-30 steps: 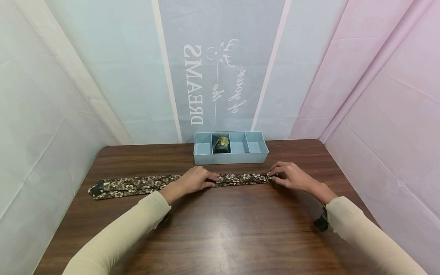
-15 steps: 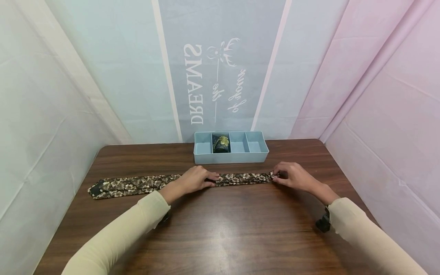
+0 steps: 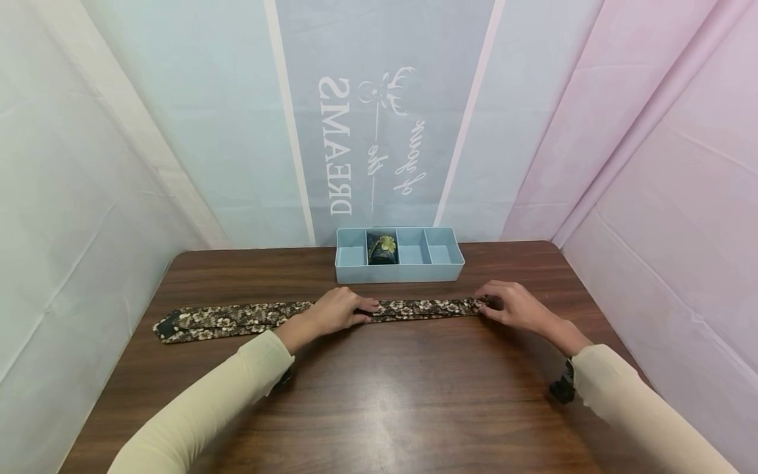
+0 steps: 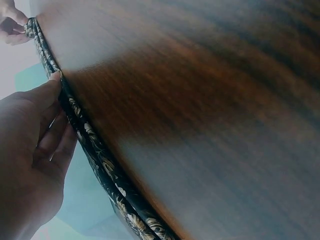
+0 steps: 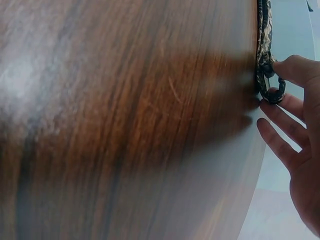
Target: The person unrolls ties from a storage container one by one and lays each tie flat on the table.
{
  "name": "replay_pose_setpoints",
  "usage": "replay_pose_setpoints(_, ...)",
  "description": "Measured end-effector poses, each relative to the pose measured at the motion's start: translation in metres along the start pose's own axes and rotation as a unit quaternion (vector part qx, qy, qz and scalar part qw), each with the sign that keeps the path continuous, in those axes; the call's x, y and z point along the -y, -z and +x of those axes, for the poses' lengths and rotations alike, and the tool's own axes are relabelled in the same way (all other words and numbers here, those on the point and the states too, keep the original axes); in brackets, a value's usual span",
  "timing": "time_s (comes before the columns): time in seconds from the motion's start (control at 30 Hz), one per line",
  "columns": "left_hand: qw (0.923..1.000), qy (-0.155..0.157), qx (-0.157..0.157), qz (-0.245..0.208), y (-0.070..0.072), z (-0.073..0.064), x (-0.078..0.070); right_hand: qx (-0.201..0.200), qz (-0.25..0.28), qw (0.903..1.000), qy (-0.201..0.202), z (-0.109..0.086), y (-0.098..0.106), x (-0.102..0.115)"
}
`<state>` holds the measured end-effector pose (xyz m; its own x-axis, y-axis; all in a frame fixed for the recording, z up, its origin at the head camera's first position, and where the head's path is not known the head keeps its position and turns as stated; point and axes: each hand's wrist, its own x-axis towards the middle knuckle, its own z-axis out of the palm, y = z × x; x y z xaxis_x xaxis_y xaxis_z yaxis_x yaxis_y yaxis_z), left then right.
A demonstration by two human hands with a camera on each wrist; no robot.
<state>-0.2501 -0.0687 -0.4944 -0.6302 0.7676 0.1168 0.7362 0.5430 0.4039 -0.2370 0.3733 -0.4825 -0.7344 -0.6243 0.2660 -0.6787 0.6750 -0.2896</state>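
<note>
Biggest item: printed fabric backdrop (image 3: 237,131), pale blue/grey/pink panels behind and at both sides, white lettering incl. "DREAMS" reversed. Then dark wood-grain tabletop (image 3: 379,388), glossy, w/ bright reflection near ctr. Two cream sleeves (image 3: 198,401) come in from the near edge, one per side. Floral necktie (image 3: 231,321), brown/black w/ cream blooms, lies lengthwise L–R across the far half of the tabletop, in front of the organizer; approx. straight, seam running along it, broad end at L. Lt blue 4-compartment organizer (image 3: 403,274) stands near the back edge. L hand (image 3: 331,313) is over the mid part of the tie: fingers loosely extended, thumb & index a bit apart, tips resting on the cloth. R hand (image 3: 515,307) at the narrow end: thumb & index nearly closed, pinching the tie's end, which shows as a small curled loop in the R wrist view; other fingers spread below. Dark roll (image 3: 381,250) w/ yellow flower sits in organizer's 2nd compartment from L. Black wrist device (image 3: 562,390) under R cuff. Smallest: dark lining patch (image 3: 170,325) at tie's broad tip.
</note>
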Motion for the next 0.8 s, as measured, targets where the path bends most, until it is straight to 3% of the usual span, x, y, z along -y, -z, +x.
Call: replay_pose_setpoints(0.8,0.9999,0.013,0.0,0.008,0.001,-0.003,-0.003,0.004,-0.049,0.9971,-0.059,-0.019,0.004,-0.017)
